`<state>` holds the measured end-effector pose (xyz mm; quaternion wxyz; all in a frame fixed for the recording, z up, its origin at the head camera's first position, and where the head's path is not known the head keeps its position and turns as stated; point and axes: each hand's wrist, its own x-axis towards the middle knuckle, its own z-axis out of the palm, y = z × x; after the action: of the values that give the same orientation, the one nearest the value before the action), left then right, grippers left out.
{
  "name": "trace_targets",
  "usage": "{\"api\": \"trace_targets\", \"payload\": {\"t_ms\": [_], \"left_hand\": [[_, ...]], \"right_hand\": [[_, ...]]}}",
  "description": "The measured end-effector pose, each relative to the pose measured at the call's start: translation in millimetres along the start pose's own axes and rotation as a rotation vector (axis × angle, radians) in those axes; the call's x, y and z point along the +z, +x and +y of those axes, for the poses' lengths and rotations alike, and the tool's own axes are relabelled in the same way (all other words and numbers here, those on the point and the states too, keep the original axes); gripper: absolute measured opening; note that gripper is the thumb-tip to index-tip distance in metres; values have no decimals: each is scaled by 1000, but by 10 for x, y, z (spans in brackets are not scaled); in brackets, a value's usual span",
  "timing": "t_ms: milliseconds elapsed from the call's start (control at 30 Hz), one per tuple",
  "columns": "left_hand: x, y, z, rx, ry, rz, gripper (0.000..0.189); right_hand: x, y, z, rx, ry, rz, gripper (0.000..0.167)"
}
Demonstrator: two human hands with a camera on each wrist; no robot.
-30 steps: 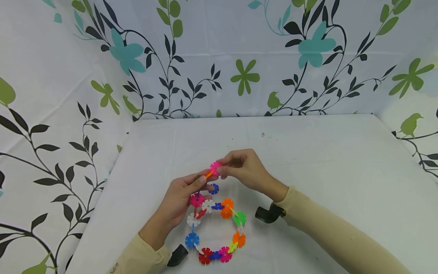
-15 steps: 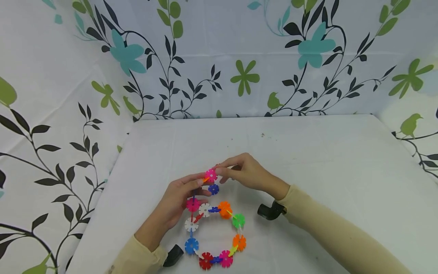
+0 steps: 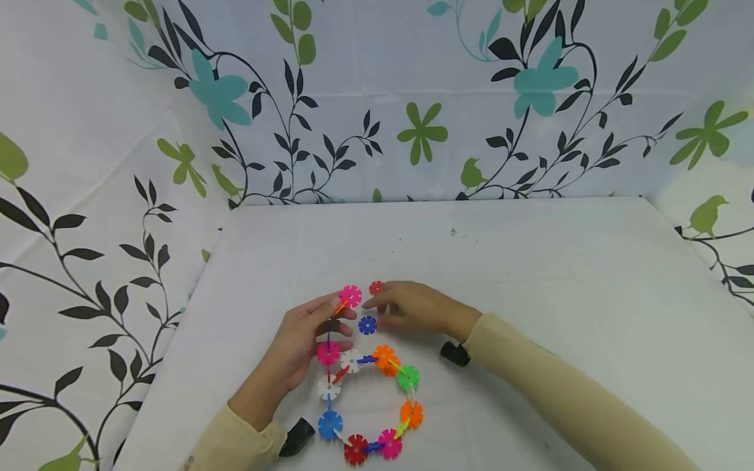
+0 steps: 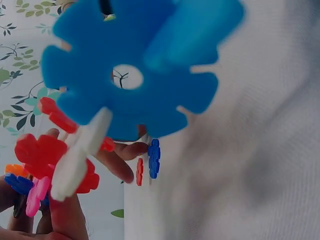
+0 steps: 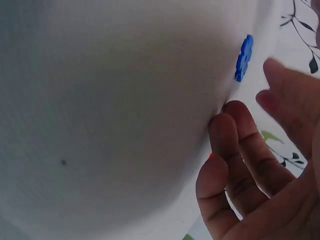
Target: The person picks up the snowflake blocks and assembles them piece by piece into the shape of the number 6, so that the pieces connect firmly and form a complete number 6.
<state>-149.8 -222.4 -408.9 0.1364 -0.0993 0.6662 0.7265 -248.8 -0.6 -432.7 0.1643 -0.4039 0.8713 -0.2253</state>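
My left hand (image 3: 297, 337) pinches the upper end of a chain of interlocking flower-shaped plastic discs, by an orange disc (image 3: 341, 308) with a pink disc (image 3: 351, 296) slotted onto it. Below the hand the chain runs through a pink disc (image 3: 328, 353) and a white disc (image 3: 328, 387) into a ring on the table. Up close in the left wrist view, a light blue disc (image 4: 90, 55) covers much of the scene. My right hand (image 3: 419, 307), fingers loosely bent and holding nothing, reaches low beside a loose dark blue disc (image 3: 368, 325). A loose red disc (image 3: 376, 288) lies just beyond its fingers.
The ring's far right side has a green disc (image 3: 409, 377) and an orange disc (image 3: 412, 414); a dark red disc (image 3: 356, 450) lies nearest me. Black wrist mounts (image 3: 297, 437) hang at both cuffs. A patterned cloth (image 3: 377, 98) rises behind the white table (image 3: 559, 314).
My right hand has let go of the pink disc and dropped toward the loose discs, uncovering the red one. My left hand has shifted slightly left with the chain end.
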Motion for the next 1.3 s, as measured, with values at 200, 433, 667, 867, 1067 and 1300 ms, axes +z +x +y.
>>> {"api": "trace_targets", "payload": {"t_ms": [200, 433, 667, 867, 1067, 1300], "left_hand": [[-4, -14, 24, 0, -4, -7, 43], [-6, -12, 34, -15, -11, 0, 43], [-5, -7, 25, -13, -29, -12, 43], [22, -3, 20, -17, -45, -19, 42], [71, 2, 31, -29, -52, 11, 44], [125, 7, 21, -40, -91, 26, 47]], "right_hand": [[29, 72, -93, -64, -92, -68, 36], [-1, 42, -67, -7, -56, -47, 23], [-95, -56, -28, 99, 63, -38, 21], [-158, -128, 50, 90, 242, 91, 14], [-239, -172, 44, 29, 536, 261, 15], [-249, -187, -28, -17, 692, 345, 16]]}}
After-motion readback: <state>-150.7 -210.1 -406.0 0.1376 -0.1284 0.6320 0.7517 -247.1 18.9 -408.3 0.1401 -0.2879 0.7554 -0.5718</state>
